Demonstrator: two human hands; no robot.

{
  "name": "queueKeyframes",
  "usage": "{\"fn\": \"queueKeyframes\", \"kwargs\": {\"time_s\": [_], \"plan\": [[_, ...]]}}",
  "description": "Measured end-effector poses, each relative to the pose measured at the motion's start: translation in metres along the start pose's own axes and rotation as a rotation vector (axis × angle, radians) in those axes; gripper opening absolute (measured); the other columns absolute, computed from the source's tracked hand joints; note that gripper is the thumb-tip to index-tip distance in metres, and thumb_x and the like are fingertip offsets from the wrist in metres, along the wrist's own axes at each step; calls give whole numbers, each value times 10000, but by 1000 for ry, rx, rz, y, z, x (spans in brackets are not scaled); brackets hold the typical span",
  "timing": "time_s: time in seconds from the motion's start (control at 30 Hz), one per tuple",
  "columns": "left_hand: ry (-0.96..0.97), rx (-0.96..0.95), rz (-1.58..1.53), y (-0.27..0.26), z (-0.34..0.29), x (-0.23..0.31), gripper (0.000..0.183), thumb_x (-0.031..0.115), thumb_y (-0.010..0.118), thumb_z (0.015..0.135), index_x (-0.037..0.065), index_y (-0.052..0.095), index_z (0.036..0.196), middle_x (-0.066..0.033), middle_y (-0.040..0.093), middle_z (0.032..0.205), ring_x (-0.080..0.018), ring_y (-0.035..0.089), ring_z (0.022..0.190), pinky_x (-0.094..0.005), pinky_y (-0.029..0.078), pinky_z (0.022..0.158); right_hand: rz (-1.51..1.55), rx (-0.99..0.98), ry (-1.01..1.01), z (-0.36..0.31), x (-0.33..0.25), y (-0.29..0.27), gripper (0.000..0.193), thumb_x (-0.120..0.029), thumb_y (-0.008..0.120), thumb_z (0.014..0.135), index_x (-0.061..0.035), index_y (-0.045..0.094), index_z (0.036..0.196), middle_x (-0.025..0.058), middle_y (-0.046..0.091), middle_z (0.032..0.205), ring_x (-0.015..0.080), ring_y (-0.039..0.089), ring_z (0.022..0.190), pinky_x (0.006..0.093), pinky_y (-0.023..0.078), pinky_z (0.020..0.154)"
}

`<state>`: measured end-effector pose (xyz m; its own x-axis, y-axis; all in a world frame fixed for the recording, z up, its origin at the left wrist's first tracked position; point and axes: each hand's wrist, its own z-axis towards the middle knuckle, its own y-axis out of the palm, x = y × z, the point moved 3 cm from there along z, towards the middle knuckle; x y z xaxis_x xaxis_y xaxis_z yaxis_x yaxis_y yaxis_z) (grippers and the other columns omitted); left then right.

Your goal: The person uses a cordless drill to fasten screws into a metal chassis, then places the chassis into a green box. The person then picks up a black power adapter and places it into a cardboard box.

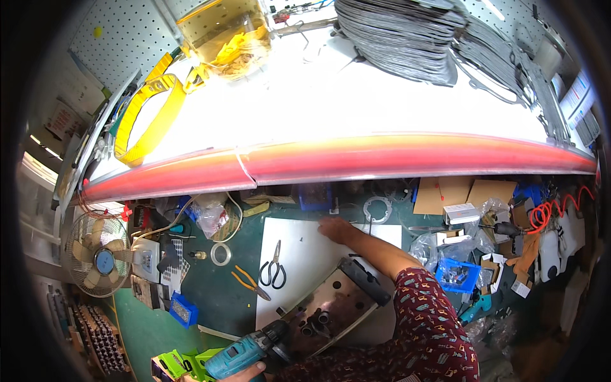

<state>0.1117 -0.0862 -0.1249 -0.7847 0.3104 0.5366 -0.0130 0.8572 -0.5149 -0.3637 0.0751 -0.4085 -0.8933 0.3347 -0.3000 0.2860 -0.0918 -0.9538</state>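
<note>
At the lower edge my left hand (247,374) is closed round the handle of a teal cordless drill (237,358). Its dark chuck points up and right toward a shiny brownish metal housing (324,299) with a black end piece (364,280), which lies tilted on a white sheet (289,232). My right hand (331,229) reaches over the housing to the sheet's far edge; its fingers do not show clearly, nor whether anything is in them. Black-handled scissors (273,270) lie on the sheet, and orange-handled pliers (250,282) rest across its left edge.
A raised shelf with a red front edge (356,158) spans the view above the bench. To the left stand a fan (102,254), a tape roll (220,254) and a blue bin (183,310). At right are another blue bin (474,274), plastic bags and a coiled red hose (544,218).
</note>
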Motion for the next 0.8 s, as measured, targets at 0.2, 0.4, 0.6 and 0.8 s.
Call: {"fn": "queueKeyframes", "kwargs": {"time_s": [0.2,0.4,0.6,0.8], "plan": [[183,-44,-141,-5,9,37,394,97,831,907,51,693,1273,-66,733,1151,-192,678,1050,-367,554,908,196,238,213,-25,18,6,107,-83,604,903,-68,702,943,167,707,1018,392,715,994,507,599,853],[412,-62,-125,1,31,28,400,137,784,950,10,671,1312,-72,725,1123,-206,687,998,-376,565,892,1269,801,546,-153,12,-72,153,2,680,903,-10,689,1056,57,728,882,144,706,790,304,571,710],[500,-208,-164,11,31,63,406,199,772,968,-11,678,1303,-88,729,1117,-211,692,948,-402,567,887,1646,1123,613,-291,-142,-173,309,-70,709,1008,80,653,1271,128,744,1026,198,752,865,333,633,833],[565,-226,-11,15,29,99,434,221,800,954,7,686,1315,-55,726,1166,-217,672,1016,-407,555,886,2059,957,596,-284,-238,-155,243,-126,644,1077,48,644,1246,140,738,1069,215,760,867,371,663,821]]}}
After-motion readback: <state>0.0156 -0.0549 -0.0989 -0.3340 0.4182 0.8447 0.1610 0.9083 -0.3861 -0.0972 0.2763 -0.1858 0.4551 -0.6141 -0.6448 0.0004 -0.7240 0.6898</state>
